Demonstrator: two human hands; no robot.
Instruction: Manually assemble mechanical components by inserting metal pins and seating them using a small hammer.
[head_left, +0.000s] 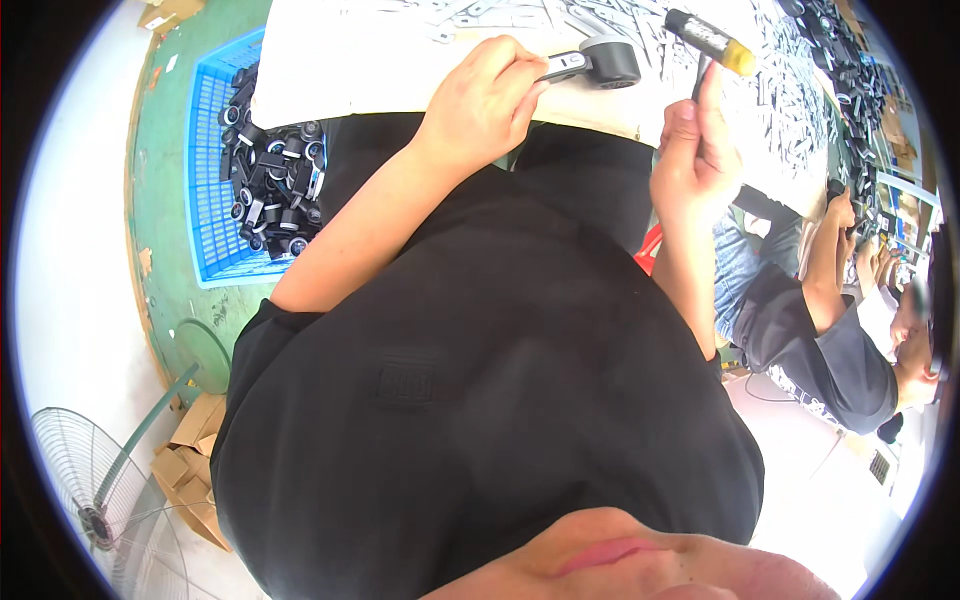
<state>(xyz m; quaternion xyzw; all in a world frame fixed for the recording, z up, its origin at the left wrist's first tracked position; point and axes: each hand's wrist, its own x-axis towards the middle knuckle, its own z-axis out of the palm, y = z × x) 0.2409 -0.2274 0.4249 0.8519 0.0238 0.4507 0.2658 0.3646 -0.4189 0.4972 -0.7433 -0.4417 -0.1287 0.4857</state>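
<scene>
My left hand (485, 100) is closed on the grey handle of a black part with a round, cup-shaped end (612, 64), which rests on or just over the front of the white table (345, 60). In my right hand (697, 155) is a mallet (708, 42), gripped by its thin handle. Its head is black with a yellow end and is raised to the right of the black part, apart from it. My right index finger stretches up along the handle. Many slim grey pieces (785, 110) lie loose across the far and right parts of the table.
A blue plastic crate (205, 215) full of black parts with round ends (275, 180) stands left of the table on the green floor. A fan (95, 520) and cardboard boxes (190, 470) are at the lower left. Another person (820, 345) works to my right.
</scene>
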